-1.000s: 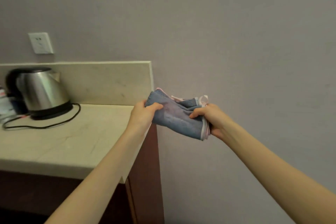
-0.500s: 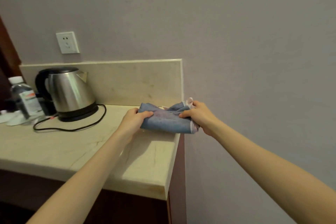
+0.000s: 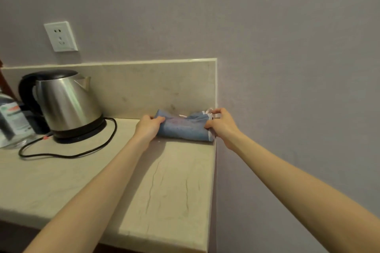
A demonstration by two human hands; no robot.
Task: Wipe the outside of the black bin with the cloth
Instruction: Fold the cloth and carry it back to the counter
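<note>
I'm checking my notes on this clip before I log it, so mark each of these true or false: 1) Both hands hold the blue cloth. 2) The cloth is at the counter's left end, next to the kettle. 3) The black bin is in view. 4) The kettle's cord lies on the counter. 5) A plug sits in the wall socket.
1) True: the left hand and the right hand each grip an end of the blue cloth.
2) False: it lies at the counter's back right corner, apart from the kettle.
3) False: no bin shows.
4) True: the cord loops across the counter.
5) False: the wall socket is empty.
</note>
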